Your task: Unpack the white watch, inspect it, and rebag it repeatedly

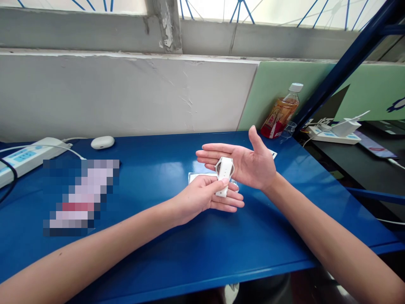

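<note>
WRISTWATCH IN HAND, NOT WORN

Blue desk (pixel 152 261): supports the surrounding items. A white power strip (pixel 31 154) lies at the left. Beside it is a flat, pixelated object (pixel 84 194), apparently a smartphone. A capped drink bottle (pixel 280 114) stands tilted at the rear right.

Right hand (pixel 243 162): fully open, palm showing, fingers extended, thumb raised; it grips nothing.

Left hand (pixel 202 196): partly closed. The thumb presses the strap against the fingers, securing the watch.

Earbud case (pixel 102 142): closed, near the rear edge of the desk.

White wristwatch (pixel 225 175): held in the left hand, in front of the right hand's fingers; contact with the right hand cannot be confirmed. The strap crosses in front of the round case.

Status: pick-up is complete. The watch is neither set down nor around either wrist. Whether the strap is buckled cannot be determined; any work left on it appears, by judgement, to be unfinished.
</note>
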`<state>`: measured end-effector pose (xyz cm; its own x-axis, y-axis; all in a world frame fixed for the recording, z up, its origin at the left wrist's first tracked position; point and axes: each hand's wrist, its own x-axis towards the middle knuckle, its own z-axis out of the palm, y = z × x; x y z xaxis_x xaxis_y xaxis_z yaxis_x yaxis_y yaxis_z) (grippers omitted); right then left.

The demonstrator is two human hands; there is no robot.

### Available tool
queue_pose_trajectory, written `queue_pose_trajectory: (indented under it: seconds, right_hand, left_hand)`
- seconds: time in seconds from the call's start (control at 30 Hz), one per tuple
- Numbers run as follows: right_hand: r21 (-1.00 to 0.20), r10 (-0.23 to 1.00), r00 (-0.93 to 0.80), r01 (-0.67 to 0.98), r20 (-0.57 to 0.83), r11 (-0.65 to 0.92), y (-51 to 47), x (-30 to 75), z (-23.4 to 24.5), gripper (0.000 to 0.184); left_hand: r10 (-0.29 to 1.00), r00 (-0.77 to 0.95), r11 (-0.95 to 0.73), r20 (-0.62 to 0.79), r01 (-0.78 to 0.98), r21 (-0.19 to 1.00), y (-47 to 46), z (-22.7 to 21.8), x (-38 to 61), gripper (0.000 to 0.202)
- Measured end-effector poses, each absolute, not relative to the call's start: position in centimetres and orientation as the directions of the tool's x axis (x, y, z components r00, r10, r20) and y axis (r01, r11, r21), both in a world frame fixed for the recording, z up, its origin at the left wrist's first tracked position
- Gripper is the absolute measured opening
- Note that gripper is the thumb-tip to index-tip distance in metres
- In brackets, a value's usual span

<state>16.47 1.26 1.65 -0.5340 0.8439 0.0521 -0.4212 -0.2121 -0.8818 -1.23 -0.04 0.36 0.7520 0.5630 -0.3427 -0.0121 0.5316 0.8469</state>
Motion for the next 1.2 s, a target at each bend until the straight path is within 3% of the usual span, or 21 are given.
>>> queue_pose_trajectory:
  seconds: [0.27,0.57,0.77,0.97,1.2]
  right_hand:
    - [-0.888,0.857,-0.511,-0.420,0.065,-0.184,1.4,16.5,1.6,0.089]
    - [-0.906,0.899,-0.418,-0.417,0.129,-0.064,1.6,17.0,2.3,0.077]
    - [-0.970,0.956,-0.233,-0.206,0.175,0.127,2.0,17.9,1.5,0.041]
    - [-0.958,0.957,-0.144,0.108,0.251,0.267,0.5,18.8,0.9,0.034]
    - [-0.961,0.956,-0.216,0.149,0.197,0.232,0.1,19.0,0.3,0.030]
  left_hand:
    - [0.564,0.748,0.550,-0.350,-0.024,0.835,0.4,0.3,-1.3,0.034]
    - [0.668,0.674,0.472,-0.315,-0.057,0.880,1.2,1.1,-1.7,0.031]
    - [0.693,0.666,0.413,-0.275,-0.054,0.909,2.0,1.7,-2.2,0.034]
    - [0.634,0.714,0.354,-0.296,0.072,0.932,2.6,1.9,-2.4,0.037]
    - [0.652,0.704,0.205,-0.282,0.194,0.959,2.8,1.9,-2.4,0.048]
